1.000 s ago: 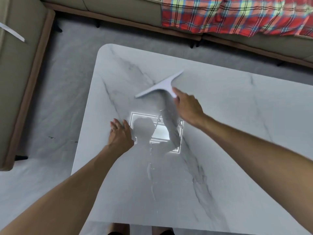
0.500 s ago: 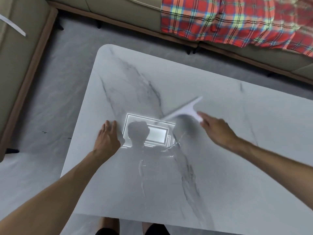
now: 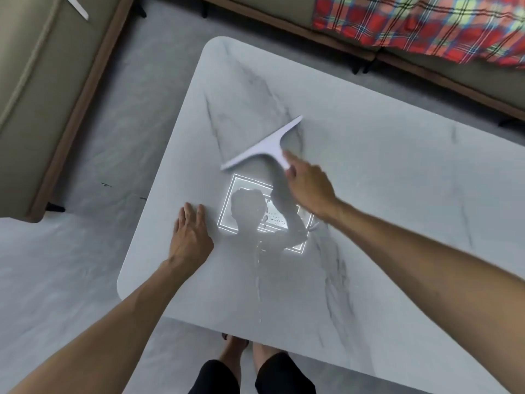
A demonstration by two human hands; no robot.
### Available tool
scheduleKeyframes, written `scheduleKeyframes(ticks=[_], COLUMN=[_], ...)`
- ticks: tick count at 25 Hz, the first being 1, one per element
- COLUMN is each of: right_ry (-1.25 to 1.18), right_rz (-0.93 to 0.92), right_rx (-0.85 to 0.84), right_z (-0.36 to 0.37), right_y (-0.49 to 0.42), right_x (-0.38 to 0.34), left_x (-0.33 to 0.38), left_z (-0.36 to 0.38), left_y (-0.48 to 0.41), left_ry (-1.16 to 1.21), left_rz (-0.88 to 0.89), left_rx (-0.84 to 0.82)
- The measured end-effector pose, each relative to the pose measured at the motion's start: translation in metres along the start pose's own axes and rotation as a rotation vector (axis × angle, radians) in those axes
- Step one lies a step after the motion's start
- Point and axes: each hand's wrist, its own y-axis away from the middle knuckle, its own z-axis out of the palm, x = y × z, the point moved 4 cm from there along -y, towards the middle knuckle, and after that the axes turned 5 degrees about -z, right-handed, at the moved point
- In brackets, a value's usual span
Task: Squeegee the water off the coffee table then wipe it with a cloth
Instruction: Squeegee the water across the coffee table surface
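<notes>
Now the right hand (image 3: 308, 186), gripping the squeegee (image 3: 264, 149), has swung back left and farther out for another pull; left hand (image 3: 189, 236) flat, open on the table (image 3: 397, 194); cloth unseen.

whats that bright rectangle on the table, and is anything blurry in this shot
Head view: the bright rectangle is glare, a ceiling light mirrored in the glossy coffee table, with the person's dark silhouette reflected across it. Also head view: motion blur softens the right hand, the squeegee and the plaid blanket; wide-angle distortion bows the table's edges.
</notes>
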Motion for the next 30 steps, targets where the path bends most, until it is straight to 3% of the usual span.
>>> scheduleKeyframes(ticks=[3,7,11,16,19,23,26,30], right_ry=[0.133,0.266,0.378,0.242,0.229,0.269,0.263,0.232], right_rz=[-0.110,0.018,0.098,-0.068,-0.335,-0.599,-0.610,-0.455], right_rx=[-0.122,-0.244,-0.273,-0.168,-0.294,-0.489,-0.446,-0.338], right_z=[0.030,0.023,-0.005,0.002,0.069,0.169,0.191,0.143], right_y=[0.081,0.166,0.216,0.165,0.143,0.150,0.154,0.174], right_x=[0.020,0.078,0.102,0.018,-0.082,-0.163,-0.161,-0.075], left_x=[-0.003,-0.013,-0.037,-0.084,-0.130,-0.170,-0.172,-0.140], left_z=[0.006,0.016,0.026,0.012,0.007,0.017,0.030,0.037], left_y=[0.012,0.047,0.081,0.095,0.101,0.105,0.106,0.112], left_ry=[0.032,0.093,0.169,0.426,0.610,0.540,0.483,0.441], left_rz=[0.059,0.155,0.108,-0.146,-0.353,-0.379,-0.350,-0.234], left_rx=[0.010,-0.053,-0.133,0.065,0.200,0.189,0.155,0.105])
